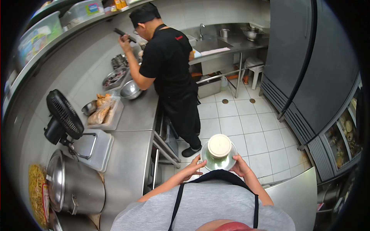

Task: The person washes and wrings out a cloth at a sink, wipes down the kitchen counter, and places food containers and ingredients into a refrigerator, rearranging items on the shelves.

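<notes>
In front of my apron, a wide, pale greenish round bowl (209,164) is held between my two hands. On it stands a white round tub (219,145), its flat round face up. My left hand (194,168) grips the bowl's left side, with some fingers hidden beneath it. Around the right edge of the bowl curls my right hand (241,166). What is inside the bowl cannot be made out.
A person in black (169,65) stands at the steel counter (133,154), left and ahead. On the counter are a large lidded pot (83,184), a fan (63,115) and a tub of bagged food (115,119). Tall refrigerators (293,57) stand right; a sink (212,44) lies beyond.
</notes>
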Motion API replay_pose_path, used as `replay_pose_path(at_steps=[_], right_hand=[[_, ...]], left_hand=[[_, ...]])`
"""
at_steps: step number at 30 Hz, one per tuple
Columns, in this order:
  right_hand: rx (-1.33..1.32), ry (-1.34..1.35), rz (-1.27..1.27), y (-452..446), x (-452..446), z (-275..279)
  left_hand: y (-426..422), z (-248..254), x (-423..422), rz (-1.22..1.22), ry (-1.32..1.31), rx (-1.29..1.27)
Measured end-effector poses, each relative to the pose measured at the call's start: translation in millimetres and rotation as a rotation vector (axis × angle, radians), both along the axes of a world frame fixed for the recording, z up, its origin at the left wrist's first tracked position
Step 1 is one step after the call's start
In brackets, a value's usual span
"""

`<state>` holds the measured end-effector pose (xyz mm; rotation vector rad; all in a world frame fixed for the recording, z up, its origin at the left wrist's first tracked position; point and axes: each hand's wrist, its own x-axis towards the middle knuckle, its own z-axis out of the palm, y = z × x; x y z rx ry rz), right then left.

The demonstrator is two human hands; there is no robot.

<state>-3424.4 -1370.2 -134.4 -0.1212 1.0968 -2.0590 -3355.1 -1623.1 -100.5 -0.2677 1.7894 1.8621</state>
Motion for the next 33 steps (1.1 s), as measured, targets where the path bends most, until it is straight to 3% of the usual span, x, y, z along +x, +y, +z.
replay_pose_path(at_steps=[1,4,7,16,18,20,22,24,27,28,30,33], right_hand=[[-0.011,0.020,-0.017,1,-13,9],[0.015,0.069,-0.100,8,-47,19],[-0.007,0.043,-0.171,23,-88,2],[0.022,0.013,-0.600,77,-159,30],[0.476,0.142,-0.722,88,-168,38],[0.701,0.422,-1.010,113,-175,56],[0.602,0.556,-1.090,142,-167,130],[0.456,0.968,-0.919,166,-142,199],[0.619,1.447,-0.818,154,-122,293],[0.670,1.555,-0.582,163,-121,320],[0.765,1.507,-0.307,176,-115,350],[0.854,1.495,-0.411,200,-114,354]], left_hand=[[5,5,-15,-0.066,-0.070,0.177],[28,-6,-65,0.015,-0.059,0.308],[47,-3,-121,0.027,-0.029,0.342],[99,2,-312,-0.380,-0.109,0.349],[112,2,-347,-0.457,-0.062,0.290],[131,3,-380,-0.544,-0.092,0.332],[152,5,-402,-0.613,-0.107,0.355],[171,1,-416,-0.610,-0.137,0.346],[202,-12,-437,-0.677,-0.200,0.366],[215,-15,-442,-0.696,-0.215,0.370],[238,-23,-452,-0.713,-0.247,0.380],[284,-37,-469,-0.721,-0.282,0.402]])
